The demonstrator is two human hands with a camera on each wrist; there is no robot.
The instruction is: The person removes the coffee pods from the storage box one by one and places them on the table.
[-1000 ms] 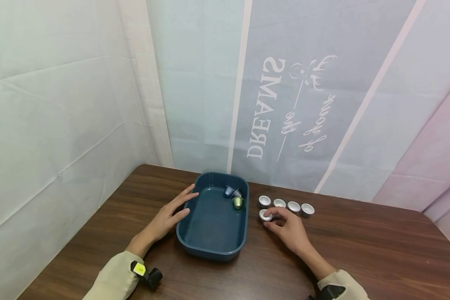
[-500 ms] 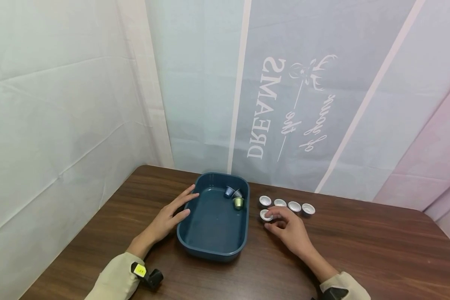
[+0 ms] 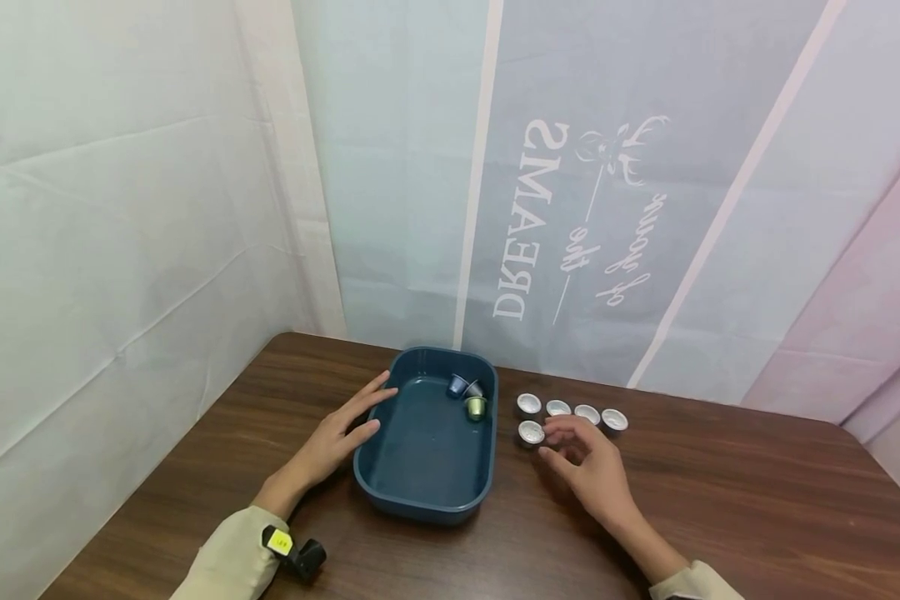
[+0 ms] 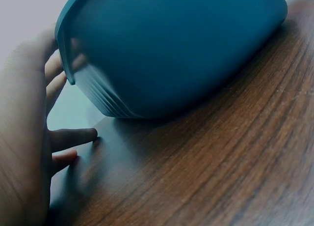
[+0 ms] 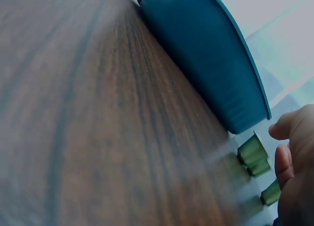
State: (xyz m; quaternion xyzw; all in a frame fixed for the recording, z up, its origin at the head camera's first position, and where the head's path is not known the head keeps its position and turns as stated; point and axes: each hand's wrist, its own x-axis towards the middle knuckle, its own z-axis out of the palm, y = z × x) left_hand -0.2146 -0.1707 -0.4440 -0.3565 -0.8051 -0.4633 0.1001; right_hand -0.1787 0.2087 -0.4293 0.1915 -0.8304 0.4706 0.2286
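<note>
My left hand (image 3: 330, 442) lies along the left side of a dark blue bin (image 3: 420, 505), its straight fingers on the rim. Inside the bin's far right part sit a blue coffee capsule (image 3: 457, 386), a green one (image 3: 477, 407) and a third, partly covered one behind it. My right hand (image 3: 594, 467) hovers just right of a foil-topped coffee capsule (image 3: 531, 432), thumb and fingers apart with nothing between them. Whether a fingertip still touches that capsule, I cannot tell. In the right wrist view, green-sided capsules (image 5: 252, 150) stand beyond the thumb.
Behind the nearest capsule, several more stand foil side up in a row, from the leftmost capsule (image 3: 528, 405) to the rightmost capsule (image 3: 614, 420). The brown wooden table (image 3: 757, 500) meets a printed curtain (image 3: 405, 208) at its back edge.
My right hand has drawn back a little to the right from the near capsule, its fingers parting from it. The capsule stays on the table. My left hand and the bin hold still.
</note>
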